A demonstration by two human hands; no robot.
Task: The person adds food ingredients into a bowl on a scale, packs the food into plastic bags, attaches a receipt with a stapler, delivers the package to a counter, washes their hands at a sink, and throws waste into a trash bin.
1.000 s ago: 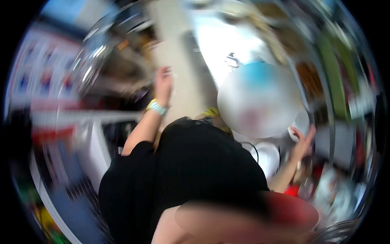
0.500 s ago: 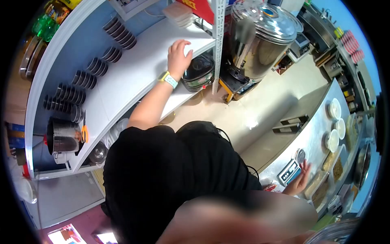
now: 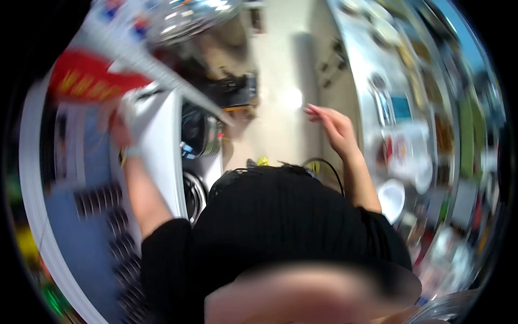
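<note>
Smeared by motion, my left hand (image 3: 120,129) reaches over the white shelf (image 3: 159,140) at the left, close below a red sign (image 3: 94,76). A pale, blurred item (image 3: 128,108) lies beside its fingers; whether they touch or grip it cannot be made out. My right hand (image 3: 334,128) hangs over the floor between shelf and counter, fingers stretched out to the left, with nothing in them. A yellow and pale green watch band (image 3: 128,153) is on my left wrist.
Stacked dark-rimmed items (image 3: 100,200) line the shelf's left side. A large metal pot (image 3: 202,43) stands ahead. The metal counter (image 3: 364,67) at the right bears a scale (image 3: 400,108), white bowls (image 3: 384,31) and a plastic bag (image 3: 407,151). A white bowl (image 3: 390,200) is nearer.
The view has turned back toward the aisle and counter. My left hand has moved farther in over the shelf, toward the red sign. My right hand has swung from beside the scale to over the floor.
</note>
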